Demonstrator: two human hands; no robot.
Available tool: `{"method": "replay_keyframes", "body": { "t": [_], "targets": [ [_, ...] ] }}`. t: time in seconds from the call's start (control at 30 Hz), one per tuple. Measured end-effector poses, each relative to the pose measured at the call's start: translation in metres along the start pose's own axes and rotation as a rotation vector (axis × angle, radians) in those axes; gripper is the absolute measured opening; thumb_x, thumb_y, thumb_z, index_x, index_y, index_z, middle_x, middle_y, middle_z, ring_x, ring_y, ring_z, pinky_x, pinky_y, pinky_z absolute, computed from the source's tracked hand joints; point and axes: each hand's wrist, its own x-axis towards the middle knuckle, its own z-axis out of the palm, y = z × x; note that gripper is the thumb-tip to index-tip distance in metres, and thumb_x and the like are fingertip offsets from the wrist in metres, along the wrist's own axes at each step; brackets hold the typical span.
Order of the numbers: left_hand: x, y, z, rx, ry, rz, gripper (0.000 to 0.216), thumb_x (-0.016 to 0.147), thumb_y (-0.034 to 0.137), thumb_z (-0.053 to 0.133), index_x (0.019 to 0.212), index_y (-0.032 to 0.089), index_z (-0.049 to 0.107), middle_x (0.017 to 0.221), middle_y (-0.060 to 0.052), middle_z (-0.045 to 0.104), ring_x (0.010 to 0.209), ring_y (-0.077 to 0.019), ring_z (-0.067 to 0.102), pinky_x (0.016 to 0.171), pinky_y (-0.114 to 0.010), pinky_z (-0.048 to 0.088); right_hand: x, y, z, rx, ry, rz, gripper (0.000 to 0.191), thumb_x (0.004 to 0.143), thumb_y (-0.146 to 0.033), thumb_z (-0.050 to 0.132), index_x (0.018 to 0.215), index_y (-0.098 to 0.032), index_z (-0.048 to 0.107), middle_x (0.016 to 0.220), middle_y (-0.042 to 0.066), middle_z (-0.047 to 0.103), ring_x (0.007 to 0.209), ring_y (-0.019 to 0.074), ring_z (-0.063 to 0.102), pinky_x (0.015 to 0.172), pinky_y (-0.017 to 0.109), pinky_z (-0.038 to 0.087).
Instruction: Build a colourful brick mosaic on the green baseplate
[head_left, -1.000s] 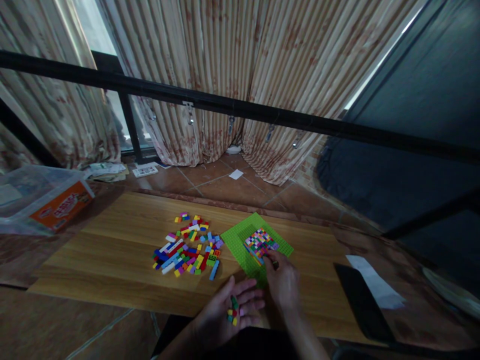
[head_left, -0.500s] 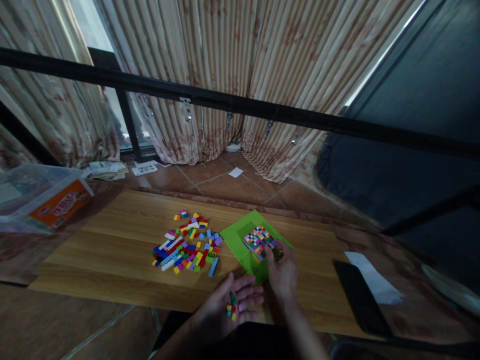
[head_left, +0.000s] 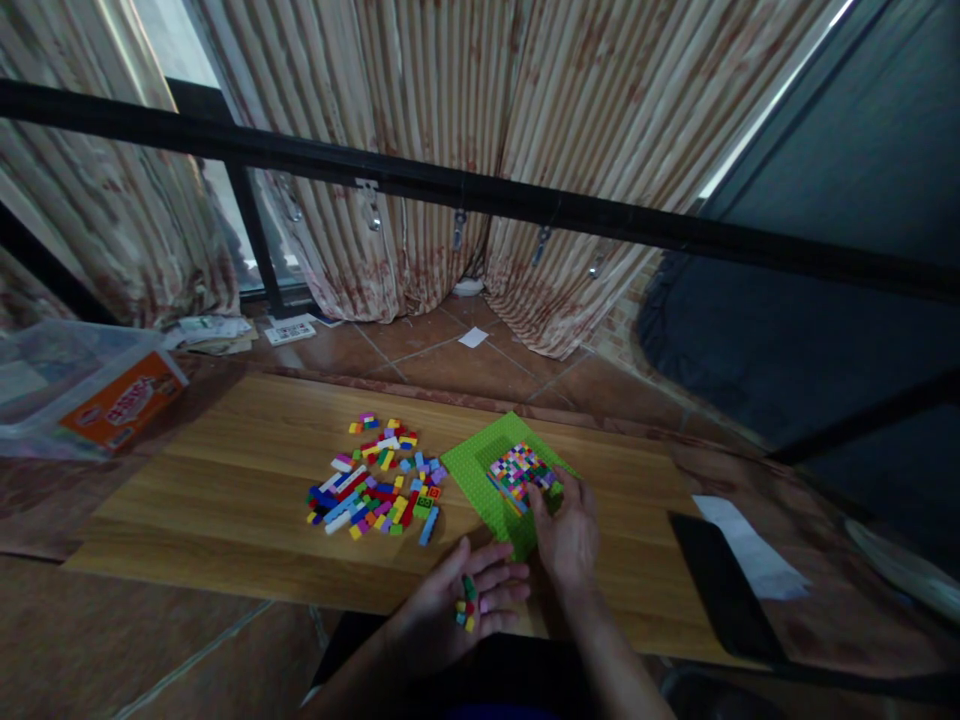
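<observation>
My left hand (head_left: 457,605) lies palm up at the near edge of the wooden table (head_left: 225,480), fingers cupped around several small coloured bricks (head_left: 466,605). My right hand (head_left: 564,530) rests on the near right part of a green baseplate (head_left: 476,470), its fingertips pinched at the edge of a multicoloured patch of bricks (head_left: 517,468) fixed on the plate. What the fingertips hold is too small to make out. A loose pile of coloured bricks (head_left: 375,485) lies on the table left of the baseplate.
A clear plastic box with an orange label (head_left: 82,390) sits at the far left. A black flat object (head_left: 712,585) and a white paper (head_left: 750,560) lie on the right. A black rail (head_left: 480,205) crosses in front of striped curtains; tiled floor lies beyond.
My right hand has shifted slightly right along the brick patch's edge. My left hand stays palm up with its bricks. The view has tilted a little.
</observation>
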Motion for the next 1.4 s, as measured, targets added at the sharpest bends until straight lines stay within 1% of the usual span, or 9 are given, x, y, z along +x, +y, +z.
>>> {"method": "replay_keyframes", "body": {
  "t": [0.23, 0.4, 0.5, 0.6, 0.7, 0.87, 1.0, 1.27, 1.4],
  "targets": [
    [0.0, 0.001, 0.002, -0.041, -0.023, 0.03, 0.057, 0.089, 0.054, 0.037, 0.122, 0.012, 0.056, 0.122, -0.017, 0.059, 0.116, -0.0287, 0.051, 0.097, -0.041, 0.03, 0.004, 0.0, -0.008, 0.075, -0.022, 0.034, 0.054, 0.081, -0.056, 0.052, 0.113, -0.013, 0.058, 0.105, 0.016, 0.06, 0.098, 0.0289, 0.055, 0.083, 0.043, 0.045],
    [-0.003, 0.003, 0.008, -0.127, -0.019, 0.067, 0.057, 0.089, 0.054, 0.036, 0.119, 0.01, 0.058, 0.118, -0.018, 0.061, 0.113, -0.0286, 0.054, 0.096, -0.04, 0.032, -0.016, -0.009, -0.032, 0.24, -0.019, 0.002, 0.034, 0.089, -0.043, 0.046, 0.105, -0.017, 0.061, 0.1, 0.011, 0.062, 0.088, 0.0229, 0.058, 0.079, 0.039, 0.047],
    [-0.003, 0.002, 0.008, -0.167, -0.024, 0.059, 0.056, 0.09, 0.054, 0.037, 0.116, 0.01, 0.059, 0.114, -0.017, 0.063, 0.106, -0.0269, 0.057, 0.094, -0.039, 0.035, -0.04, -0.02, -0.049, 0.361, -0.22, -0.073, 0.024, 0.09, -0.036, 0.047, 0.098, -0.02, 0.064, 0.1, 0.008, 0.062, 0.091, 0.0208, 0.058, 0.08, 0.035, 0.048],
    [-0.002, 0.002, 0.007, -0.191, -0.028, 0.064, 0.053, 0.09, 0.052, 0.038, 0.115, 0.01, 0.059, 0.096, -0.012, 0.067, 0.082, -0.0185, 0.061, 0.084, -0.033, 0.04, -0.061, -0.033, -0.059, 0.393, -0.456, -0.165, 0.022, 0.091, -0.029, 0.047, 0.102, -0.025, 0.066, 0.104, 0.006, 0.061, 0.096, 0.0188, 0.058, 0.081, 0.032, 0.048],
    [-0.002, 0.002, 0.007, -0.192, -0.005, 0.062, 0.053, 0.09, 0.052, 0.038, 0.117, 0.01, 0.058, 0.083, -0.007, 0.066, 0.066, -0.0126, 0.056, 0.073, -0.025, 0.041, -0.073, -0.041, -0.061, 0.347, -0.553, -0.266, 0.024, 0.091, -0.025, 0.047, 0.108, -0.029, 0.065, 0.105, 0.004, 0.062, 0.097, 0.0192, 0.057, 0.081, 0.033, 0.048],
    [-0.002, 0.004, 0.011, -0.148, 0.003, 0.058, 0.057, 0.09, 0.054, 0.037, 0.12, 0.01, 0.056, 0.099, -0.011, 0.065, 0.092, -0.0186, 0.058, 0.085, -0.027, 0.039, -0.079, -0.042, -0.054, 0.223, -0.528, -0.369, 0.027, 0.088, -0.023, 0.052, 0.112, -0.029, 0.064, 0.105, 0.005, 0.062, 0.096, 0.0222, 0.056, 0.082, 0.038, 0.047],
    [-0.003, 0.004, 0.012, -0.11, -0.004, 0.06, 0.058, 0.089, 0.056, 0.035, 0.12, 0.011, 0.057, 0.106, -0.012, 0.064, 0.098, -0.0198, 0.057, 0.089, -0.029, 0.038, -0.084, -0.04, -0.051, 0.217, -0.513, -0.375, 0.028, 0.088, -0.02, 0.052, 0.112, -0.03, 0.064, 0.104, 0.005, 0.062, 0.096, 0.0231, 0.055, 0.083, 0.04, 0.046],
    [-0.001, 0.002, 0.009, -0.14, -0.025, 0.062, 0.053, 0.091, 0.052, 0.036, 0.112, 0.011, 0.061, 0.102, -0.012, 0.065, 0.087, -0.0171, 0.059, 0.083, -0.028, 0.039, -0.082, -0.04, -0.06, 0.346, -0.575, -0.191, 0.02, 0.087, -0.019, 0.053, 0.094, -0.03, 0.068, 0.104, 0.002, 0.062, 0.101, 0.021, 0.054, 0.085, 0.034, 0.047],
    [-0.002, 0.001, 0.008, -0.147, -0.021, 0.059, 0.051, 0.091, 0.051, 0.037, 0.112, 0.012, 0.061, 0.109, -0.013, 0.065, 0.102, -0.0219, 0.057, 0.093, -0.033, 0.035, -0.071, -0.026, -0.053, 0.376, -0.427, -0.085, 0.016, 0.085, -0.03, 0.056, 0.092, -0.029, 0.07, 0.103, 0.004, 0.063, 0.098, 0.021, 0.056, 0.084, 0.035, 0.047]
  ]
}}
